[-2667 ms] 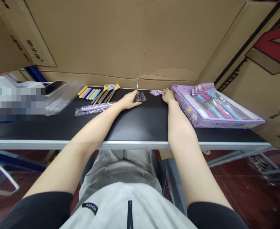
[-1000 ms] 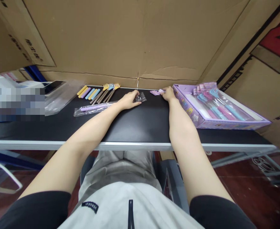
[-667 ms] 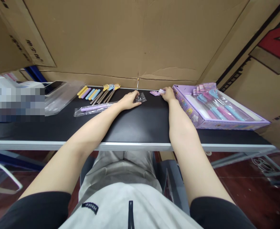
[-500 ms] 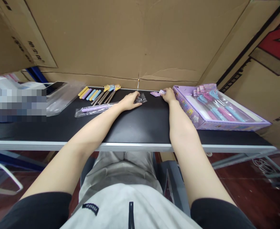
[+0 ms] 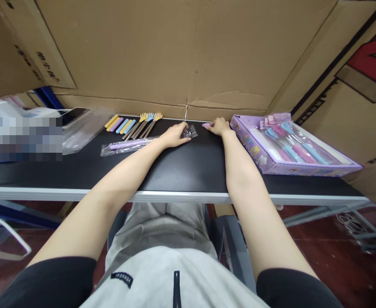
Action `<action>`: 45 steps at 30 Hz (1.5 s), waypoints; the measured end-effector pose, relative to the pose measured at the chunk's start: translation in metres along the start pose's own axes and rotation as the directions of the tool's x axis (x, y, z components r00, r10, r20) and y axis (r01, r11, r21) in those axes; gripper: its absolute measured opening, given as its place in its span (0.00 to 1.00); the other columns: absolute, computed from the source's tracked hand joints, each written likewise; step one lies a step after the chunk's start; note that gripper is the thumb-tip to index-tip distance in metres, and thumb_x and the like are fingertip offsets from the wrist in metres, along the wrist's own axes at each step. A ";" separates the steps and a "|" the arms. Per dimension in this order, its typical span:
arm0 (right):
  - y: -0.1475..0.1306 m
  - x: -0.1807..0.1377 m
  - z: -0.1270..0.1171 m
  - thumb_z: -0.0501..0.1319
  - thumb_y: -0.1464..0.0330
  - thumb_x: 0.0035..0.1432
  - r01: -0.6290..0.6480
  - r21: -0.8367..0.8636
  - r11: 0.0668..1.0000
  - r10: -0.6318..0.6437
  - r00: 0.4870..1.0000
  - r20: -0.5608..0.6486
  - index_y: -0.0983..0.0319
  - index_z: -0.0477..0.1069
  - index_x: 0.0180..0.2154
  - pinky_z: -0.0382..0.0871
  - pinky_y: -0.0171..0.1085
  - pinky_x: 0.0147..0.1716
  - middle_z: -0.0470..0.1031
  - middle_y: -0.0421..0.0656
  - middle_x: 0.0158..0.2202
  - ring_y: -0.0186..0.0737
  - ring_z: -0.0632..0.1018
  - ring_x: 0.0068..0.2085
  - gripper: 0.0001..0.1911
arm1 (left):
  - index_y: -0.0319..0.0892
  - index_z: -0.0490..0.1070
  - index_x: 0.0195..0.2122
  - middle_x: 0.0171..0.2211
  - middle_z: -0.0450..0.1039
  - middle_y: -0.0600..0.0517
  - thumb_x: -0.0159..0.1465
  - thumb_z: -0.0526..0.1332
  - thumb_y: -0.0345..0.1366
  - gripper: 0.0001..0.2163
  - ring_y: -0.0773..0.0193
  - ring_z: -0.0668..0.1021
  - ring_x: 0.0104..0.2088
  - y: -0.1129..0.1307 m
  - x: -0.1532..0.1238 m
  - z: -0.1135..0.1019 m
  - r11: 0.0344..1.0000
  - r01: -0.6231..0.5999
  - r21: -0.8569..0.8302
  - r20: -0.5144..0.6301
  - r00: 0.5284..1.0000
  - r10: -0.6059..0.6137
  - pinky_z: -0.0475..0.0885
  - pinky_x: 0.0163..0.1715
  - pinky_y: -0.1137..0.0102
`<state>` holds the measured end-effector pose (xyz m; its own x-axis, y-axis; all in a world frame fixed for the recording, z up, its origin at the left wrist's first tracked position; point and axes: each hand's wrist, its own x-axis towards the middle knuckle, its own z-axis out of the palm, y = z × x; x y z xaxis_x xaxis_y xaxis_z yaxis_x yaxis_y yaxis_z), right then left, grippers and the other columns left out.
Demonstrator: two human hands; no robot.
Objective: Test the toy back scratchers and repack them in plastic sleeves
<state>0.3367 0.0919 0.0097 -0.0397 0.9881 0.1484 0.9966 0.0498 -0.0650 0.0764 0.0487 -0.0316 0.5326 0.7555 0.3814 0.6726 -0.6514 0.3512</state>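
My left hand [image 5: 175,136] rests over the right end of a clear plastic wrapper [image 5: 190,131], with thumb and forefinger apart. The wrapper runs under the hand to the left, where a long lilac handle [image 5: 126,145] shows inside. My right hand [image 5: 220,126] is closed at small purple cards [image 5: 206,125] lying near the back edge of the table. Its fingers cover most of them, so how many it grips is hidden. Just right of that hand stands an open purple display box [image 5: 255,149] holding bagged items with pink and blue handles [image 5: 298,147].
Left of centre lie several claw-headed brown rods [image 5: 143,127] and several coloured tubes [image 5: 120,124]. Clear plastic bags [image 5: 85,130] lie farther left beside a blurred-out area. A cardboard wall [image 5: 188,55] closes off the back of the black table [image 5: 188,171].
My right hand has shifted left over the purple cards, which it now covers more. My left hand and the wrapped handle stay where they were.
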 end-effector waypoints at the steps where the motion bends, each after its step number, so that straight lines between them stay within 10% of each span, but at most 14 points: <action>1: -0.002 0.000 -0.002 0.62 0.54 0.75 -0.001 -0.014 1.000 0.001 1.000 0.014 0.67 0.84 0.58 0.62 0.63 0.74 0.77 0.61 0.66 0.65 0.69 0.74 0.26 | 0.39 0.68 0.60 0.56 0.80 0.35 0.68 0.67 0.39 0.21 0.43 0.82 0.58 0.000 0.000 0.000 1.000 0.002 0.004 0.003 1.000 -0.002 0.77 0.60 0.50; 31: -0.013 0.014 -0.004 0.66 0.54 0.72 -0.099 0.071 0.993 0.094 0.993 0.070 0.71 0.80 0.58 0.55 0.67 0.75 0.72 0.67 0.69 0.69 0.63 0.77 0.27 | 0.37 0.67 0.61 0.58 0.80 0.34 0.70 0.66 0.38 0.21 0.41 0.81 0.60 0.013 -0.001 -0.006 1.000 0.015 0.026 0.039 0.999 -0.016 0.76 0.61 0.50; 45: -0.016 0.015 -0.005 0.68 0.67 0.71 -0.100 0.067 0.993 0.096 0.993 0.070 0.72 0.82 0.59 0.74 0.49 0.67 0.82 0.62 0.61 0.57 0.82 0.65 0.20 | 0.39 0.68 0.61 0.59 0.79 0.34 0.69 0.66 0.38 0.21 0.41 0.81 0.60 0.010 0.000 -0.004 0.999 -0.009 0.034 0.039 0.999 0.007 0.76 0.61 0.50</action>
<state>0.3210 0.1051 0.0182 0.0508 0.9961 0.0723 0.9885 -0.0399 -0.1456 0.0808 0.0419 -0.0246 0.5573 0.7528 0.3503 0.6852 -0.6552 0.3182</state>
